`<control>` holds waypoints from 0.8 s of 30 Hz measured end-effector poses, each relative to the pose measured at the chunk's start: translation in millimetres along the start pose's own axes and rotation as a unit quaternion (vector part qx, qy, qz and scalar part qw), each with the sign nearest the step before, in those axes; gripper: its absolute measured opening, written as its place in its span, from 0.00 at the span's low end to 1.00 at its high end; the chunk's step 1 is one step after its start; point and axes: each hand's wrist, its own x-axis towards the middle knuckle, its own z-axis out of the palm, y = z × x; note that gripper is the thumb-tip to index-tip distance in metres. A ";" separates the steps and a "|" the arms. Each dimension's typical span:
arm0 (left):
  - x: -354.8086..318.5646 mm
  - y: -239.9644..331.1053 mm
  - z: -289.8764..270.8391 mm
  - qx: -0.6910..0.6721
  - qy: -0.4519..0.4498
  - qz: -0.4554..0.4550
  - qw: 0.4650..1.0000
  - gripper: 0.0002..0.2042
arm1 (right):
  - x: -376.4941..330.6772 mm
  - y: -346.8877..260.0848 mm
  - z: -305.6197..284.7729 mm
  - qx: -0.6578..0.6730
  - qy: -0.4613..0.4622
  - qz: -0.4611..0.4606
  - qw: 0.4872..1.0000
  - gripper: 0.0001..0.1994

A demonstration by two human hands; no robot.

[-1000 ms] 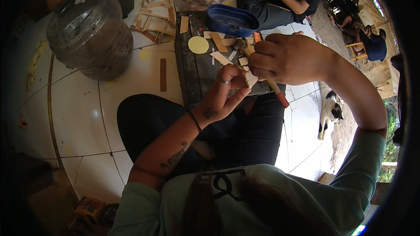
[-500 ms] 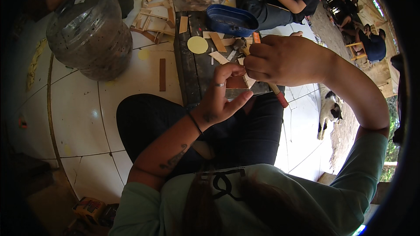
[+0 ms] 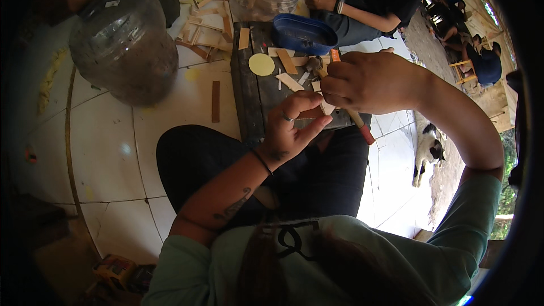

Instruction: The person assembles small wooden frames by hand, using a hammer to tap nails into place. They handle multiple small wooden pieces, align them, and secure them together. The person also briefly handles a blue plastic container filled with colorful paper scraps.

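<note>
My left hand [image 3: 290,129], a ring on one finger, pinches a small wooden piece [image 3: 327,108] between thumb and fingers. The piece has a pale edge and a brown side, and much of it is covered by the fingers. Above it, my right hand [image 3: 371,82] is closed with its fingertips at the top of the piece; whatever lies inside those fingers is hidden. A wooden handle with a red end [image 3: 367,134] slants out from below the right hand. Both hands are over the near end of a dark low table [image 3: 249,99].
On the table lie a yellow disc [image 3: 261,64], a blue oval tub [image 3: 305,34] and wood strips [image 3: 287,61]. Large clear plastic containers [image 3: 124,51] stand beyond and left, near a wood scrap pile [image 3: 207,28]. A cat [image 3: 429,150] lies at right. Other people sit nearby.
The whole view has shifted slightly, moving the scene a little right and down. My left fingers have closed in further over the small wooden piece. The right hand stays almost in place.
</note>
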 end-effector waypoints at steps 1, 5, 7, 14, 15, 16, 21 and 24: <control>0.4 -0.1 -1.0 0.002 -0.007 -0.007 1.000 0.17 | -0.5 -0.9 0.3 0.023 -0.032 0.031 0.999 0.10; 0.9 3.2 -1.6 0.000 -0.017 -0.023 1.000 0.17 | 0.1 11.4 3.7 -0.047 0.019 -0.101 0.994 0.11; 2.1 3.1 -1.3 -0.009 -0.020 -0.021 1.000 0.16 | -1.7 15.0 8.7 -0.002 0.034 -0.093 0.995 0.13; -9.0 -4.2 -1.4 -0.032 -0.019 -0.056 0.998 0.16 | -47.7 -12.7 50.4 0.392 0.299 0.288 0.821 0.09; -11.5 -6.0 -2.2 -0.031 -0.019 -0.061 0.997 0.17 | -52.5 -22.4 61.0 0.429 0.318 0.346 0.771 0.10; -14.1 -7.6 -2.8 -0.043 -0.014 -0.072 0.996 0.17 | -54.5 -31.6 73.0 0.453 0.364 0.352 0.734 0.15; -19.3 -11.3 -5.6 -0.090 0.001 -0.087 0.992 0.17 | -69.9 -86.3 119.7 0.683 0.316 0.453 0.478 0.18; -16.0 -8.5 -8.9 -0.027 -0.028 -0.069 0.997 0.16 | -62.0 -107.9 136.8 0.711 0.410 0.426 0.381 0.18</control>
